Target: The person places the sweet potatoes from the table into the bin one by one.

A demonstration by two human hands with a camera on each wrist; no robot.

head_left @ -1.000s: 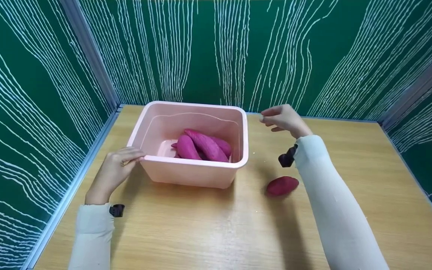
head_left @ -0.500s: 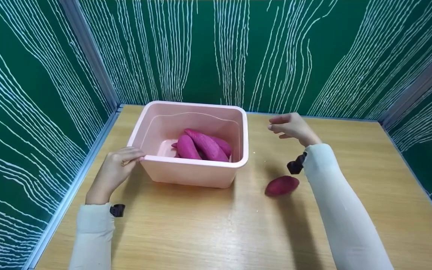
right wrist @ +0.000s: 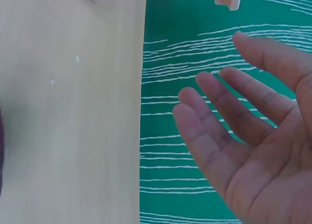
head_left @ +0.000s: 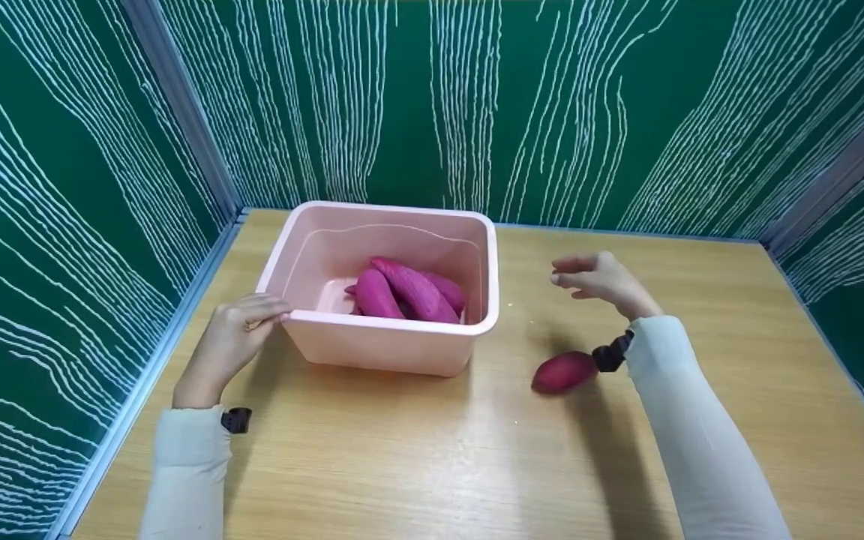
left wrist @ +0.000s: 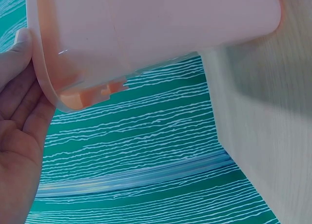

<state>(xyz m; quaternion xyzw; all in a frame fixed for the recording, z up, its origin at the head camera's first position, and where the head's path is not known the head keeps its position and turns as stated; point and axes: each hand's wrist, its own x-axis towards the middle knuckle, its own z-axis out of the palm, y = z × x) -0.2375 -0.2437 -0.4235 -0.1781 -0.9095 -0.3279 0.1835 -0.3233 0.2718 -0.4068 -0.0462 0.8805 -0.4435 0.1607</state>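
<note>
A pink plastic bin (head_left: 379,349) stands left of centre on the table, with several purple sweet potatoes (head_left: 418,291) lying inside it. At the bin's near left corner my left hand (head_left: 229,341) pinches the rim between thumb and fingers. The left wrist view shows the thumb (left wrist: 22,51) against that rim. A darker, reddish sweet potato (head_left: 563,373) lies on the table to the right of the bin. My right hand (head_left: 604,283) is raised beyond this sweet potato. Its fingers (right wrist: 239,114) are spread and relaxed, holding nothing.
The wooden table (head_left: 417,465) is walled at the back and sides by green panels (head_left: 409,112) with white wavy lines. Grey metal posts (head_left: 184,112) stand at the back corners. Small white specks dot the table right of the bin.
My right hand has drawn back toward me and to the right, its wrist camera now overlapping the edge of the sweet potato on the table. The left hand and bin stay put.
</note>
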